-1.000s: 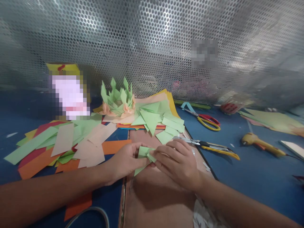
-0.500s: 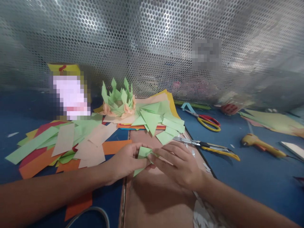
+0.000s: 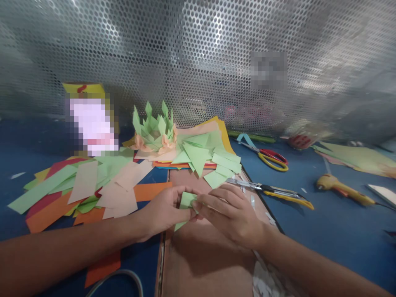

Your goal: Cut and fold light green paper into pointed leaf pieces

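A small piece of light green paper [image 3: 187, 200], partly folded, is held between my two hands above the brown board [image 3: 213, 264]. My left hand [image 3: 165, 210] grips its left side, thumb in front and fingers behind. The fingertips of my right hand [image 3: 233, 214] pinch its right edge and cover part of it. Beyond my hands lie cut green paper pieces [image 3: 196, 156], some folded into triangles. Behind them to the left stands a green folded-paper crown-like ring [image 3: 153, 130] with peach paper flowers [image 3: 168, 142] at its base.
Loose coloured paper strips [image 3: 83, 179] spread on the left. To the right lie a box cutter [image 3: 278, 190], scissors [image 3: 272, 160] and a yellow glue gun [image 3: 343, 189]. A perforated metal panel [image 3: 198, 53] rises behind. A white cable [image 3: 123, 273] curves at the lower left.
My right fingertips have shifted slightly on the green paper, and its raised right part is now pressed down under them. My left hand keeps its hold.
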The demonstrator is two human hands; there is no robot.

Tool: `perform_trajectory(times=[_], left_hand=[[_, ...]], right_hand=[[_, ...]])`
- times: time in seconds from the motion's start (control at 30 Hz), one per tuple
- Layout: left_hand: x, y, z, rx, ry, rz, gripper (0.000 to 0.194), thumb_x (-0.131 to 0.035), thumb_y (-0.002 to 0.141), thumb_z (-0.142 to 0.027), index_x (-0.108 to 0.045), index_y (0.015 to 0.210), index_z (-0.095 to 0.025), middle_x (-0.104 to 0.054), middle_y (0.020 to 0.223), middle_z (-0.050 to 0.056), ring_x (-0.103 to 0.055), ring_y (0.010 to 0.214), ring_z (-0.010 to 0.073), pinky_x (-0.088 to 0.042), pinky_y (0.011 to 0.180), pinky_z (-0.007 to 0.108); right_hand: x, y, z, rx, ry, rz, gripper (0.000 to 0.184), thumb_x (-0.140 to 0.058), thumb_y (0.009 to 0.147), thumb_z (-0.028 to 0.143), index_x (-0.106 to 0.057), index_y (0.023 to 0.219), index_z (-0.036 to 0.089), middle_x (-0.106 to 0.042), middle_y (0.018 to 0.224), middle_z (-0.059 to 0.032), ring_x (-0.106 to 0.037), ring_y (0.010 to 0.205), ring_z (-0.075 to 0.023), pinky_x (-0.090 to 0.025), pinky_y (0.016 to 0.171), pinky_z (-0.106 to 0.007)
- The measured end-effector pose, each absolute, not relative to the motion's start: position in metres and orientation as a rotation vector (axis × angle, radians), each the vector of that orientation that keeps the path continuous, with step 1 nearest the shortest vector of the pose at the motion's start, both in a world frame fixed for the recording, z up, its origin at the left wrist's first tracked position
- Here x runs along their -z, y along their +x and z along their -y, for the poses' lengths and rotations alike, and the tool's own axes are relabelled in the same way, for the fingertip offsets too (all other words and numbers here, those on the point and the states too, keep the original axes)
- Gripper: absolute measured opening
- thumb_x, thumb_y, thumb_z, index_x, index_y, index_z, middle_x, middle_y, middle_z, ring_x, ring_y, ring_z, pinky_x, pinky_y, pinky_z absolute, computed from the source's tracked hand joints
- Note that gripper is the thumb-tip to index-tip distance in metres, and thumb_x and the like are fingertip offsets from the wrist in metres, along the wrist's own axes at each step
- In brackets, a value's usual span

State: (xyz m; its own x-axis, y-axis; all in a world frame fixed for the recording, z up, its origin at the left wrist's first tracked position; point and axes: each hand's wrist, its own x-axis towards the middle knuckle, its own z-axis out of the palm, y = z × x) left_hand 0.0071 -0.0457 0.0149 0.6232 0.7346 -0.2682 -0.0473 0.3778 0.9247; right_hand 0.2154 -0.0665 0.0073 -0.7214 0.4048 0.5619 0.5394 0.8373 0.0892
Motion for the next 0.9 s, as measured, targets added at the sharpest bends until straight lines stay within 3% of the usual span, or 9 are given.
perform_trajectory(times=[0.2,0.4,0.77,0.9], left_hand=[[-0.021,0.008,0.046,-0.57,1.031,-0.757,0.031,-0.072,0.071,-0.017,-0.062,0.101,-0.015,-0.071,0.08,0.002,-0.068,0.081,0.0162,-0.048,0.08,0.026],[-0.022,0.008,0.045,-0.581,1.006,-0.752,0.027,-0.073,0.07,-0.017,-0.063,0.095,-0.014,-0.071,0.081,0.002,-0.068,0.081,0.0157,-0.049,0.08,0.026],[-0.021,0.007,0.045,-0.588,0.995,-0.769,0.029,-0.074,0.07,-0.014,-0.065,0.097,-0.015,-0.07,0.083,0.001,-0.066,0.082,0.015,-0.048,0.082,0.027],[-0.021,0.005,0.044,-0.59,1.029,-0.777,0.029,-0.076,0.069,-0.021,-0.067,0.096,-0.016,-0.071,0.086,0.003,-0.065,0.084,0.0165,-0.047,0.081,0.026]], right_hand=[[-0.006,0.218,0.064,0.323,-0.729,2.506,0.032,-0.059,0.086,0.014,-0.057,0.118,0.017,-0.068,0.111,-0.0037,-0.054,0.094,-0.017,-0.04,0.086,-0.035],[-0.013,0.215,0.064,0.406,-0.671,2.532,0.026,-0.054,0.089,0.016,-0.06,0.114,0.016,-0.068,0.11,-0.0044,-0.053,0.093,-0.0177,-0.04,0.081,-0.035],[-0.022,0.217,0.063,0.48,-0.647,2.589,0.024,-0.051,0.09,0.02,-0.063,0.11,0.017,-0.064,0.116,-0.0031,-0.051,0.098,-0.0168,-0.039,0.089,-0.036],[-0.023,0.216,0.064,0.479,-0.641,2.583,0.025,-0.046,0.092,0.018,-0.063,0.111,0.018,-0.066,0.115,-0.0027,-0.05,0.097,-0.017,-0.039,0.09,-0.036]])
